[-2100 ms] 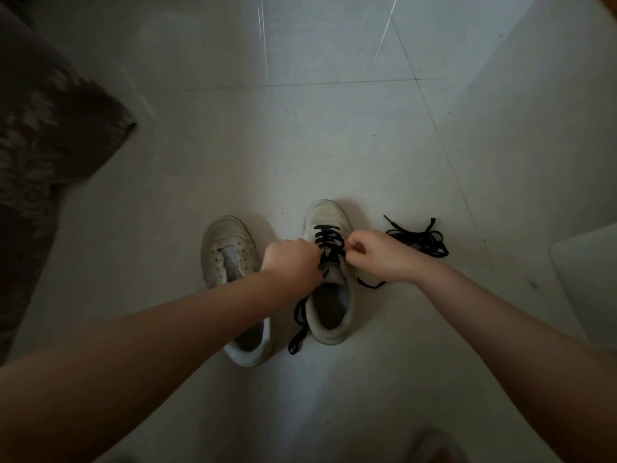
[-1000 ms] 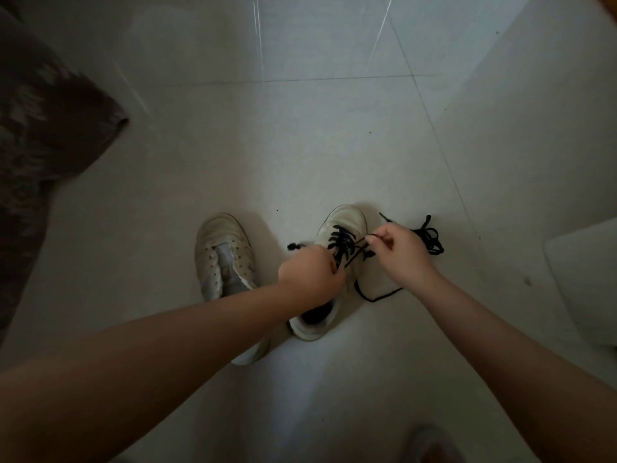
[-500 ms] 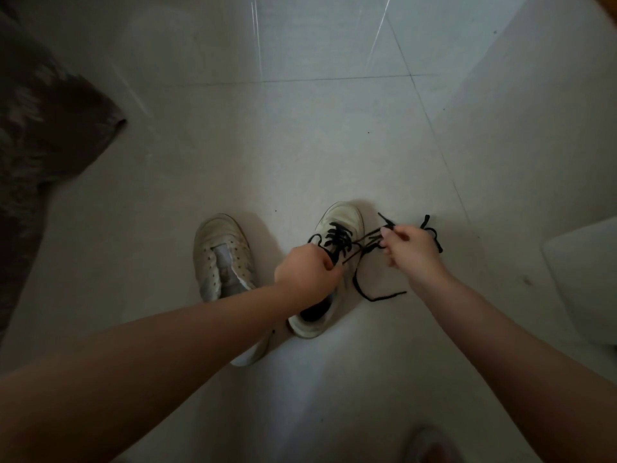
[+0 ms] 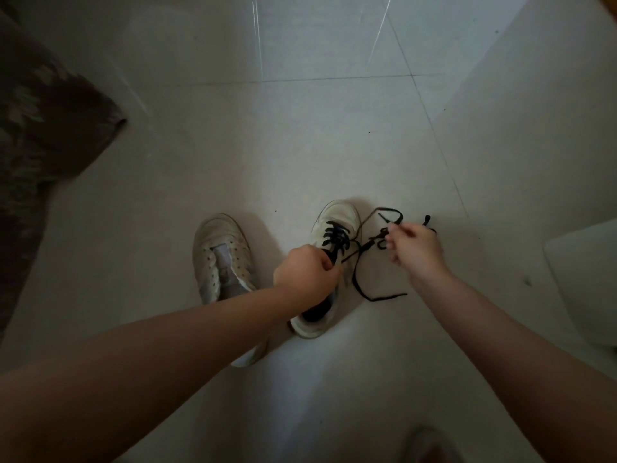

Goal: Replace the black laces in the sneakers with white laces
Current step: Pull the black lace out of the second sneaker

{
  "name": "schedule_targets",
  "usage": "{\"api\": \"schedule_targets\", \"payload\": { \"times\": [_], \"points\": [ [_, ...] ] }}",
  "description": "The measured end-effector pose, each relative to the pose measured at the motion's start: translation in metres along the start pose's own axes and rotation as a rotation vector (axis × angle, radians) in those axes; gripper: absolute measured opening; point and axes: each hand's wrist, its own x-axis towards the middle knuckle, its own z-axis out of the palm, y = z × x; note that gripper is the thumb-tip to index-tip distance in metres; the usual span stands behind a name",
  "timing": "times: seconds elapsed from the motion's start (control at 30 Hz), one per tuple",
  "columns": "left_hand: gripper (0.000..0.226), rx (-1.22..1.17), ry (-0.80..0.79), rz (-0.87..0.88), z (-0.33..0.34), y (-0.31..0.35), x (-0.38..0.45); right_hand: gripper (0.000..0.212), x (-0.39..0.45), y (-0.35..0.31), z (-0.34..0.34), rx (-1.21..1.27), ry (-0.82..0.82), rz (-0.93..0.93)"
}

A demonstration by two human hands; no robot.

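Note:
Two worn white sneakers stand on the tiled floor. The left sneaker has no lace in its eyelets. The right sneaker is tilted and still carries a black lace across its front eyelets. My left hand grips this sneaker at its tongue and opening. My right hand pinches a strand of the black lace and holds it out to the right of the shoe. A loose end of that lace trails on the floor. Another black lace lies behind my right hand, partly hidden.
A dark patterned fabric fills the left edge. A pale flat object lies at the right edge. A blurred rounded shape shows at the bottom. Bare tiles stretch beyond the shoes.
The right sneaker has been turned and tilted toward the right. My right hand has drawn the black lace strand farther right, away from the shoe. The left sneaker has stayed put.

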Motion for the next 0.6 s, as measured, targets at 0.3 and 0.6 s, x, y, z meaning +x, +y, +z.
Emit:
{"api": "schedule_targets", "payload": {
  "times": [0.3,0.6],
  "points": [
    [0.037,0.012,0.014,0.022,0.004,-0.003,0.002,0.029,-0.024,0.015,0.024,-0.265,-0.378,-0.011],
    [0.031,0.023,0.004,0.039,0.004,-0.004,0.002,0.025,-0.027,0.013,0.017,-0.218,-0.380,0.054]
  ]
}}
